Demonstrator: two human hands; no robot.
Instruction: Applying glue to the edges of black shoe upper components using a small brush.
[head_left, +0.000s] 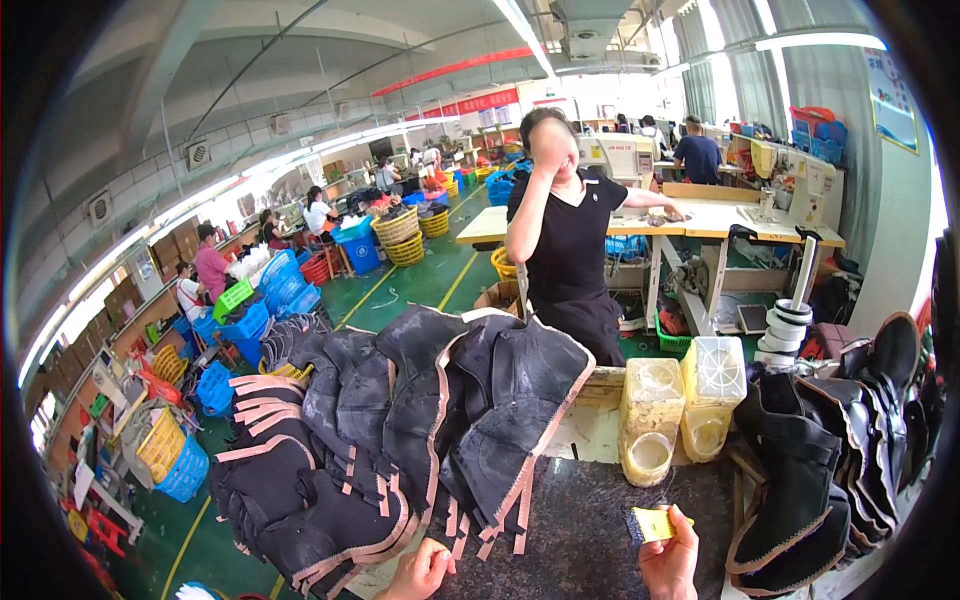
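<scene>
My right hand (670, 560) is closed around a short brush with a yellow handle (655, 524); its dark, worn bristles point left over the dark speckled work board (580, 540). At the board's left edge my left hand (420, 572) has its fingers curled in, and whatever they may hold is hidden. It is beside a large pile of black boot uppers (510, 420) with tan edging and loose tan strips along the lower ends. Two glue-stained translucent plastic containers (652, 420) stand at the board's far side, with openings toward me.
More black boot pieces (790, 480) with stitched tan edges are stacked at the right. A person in a black shirt (565, 240) stands beyond the bench, one hand on a long table (740, 222). Blue and yellow baskets (165, 450) stand on the green floor to the left.
</scene>
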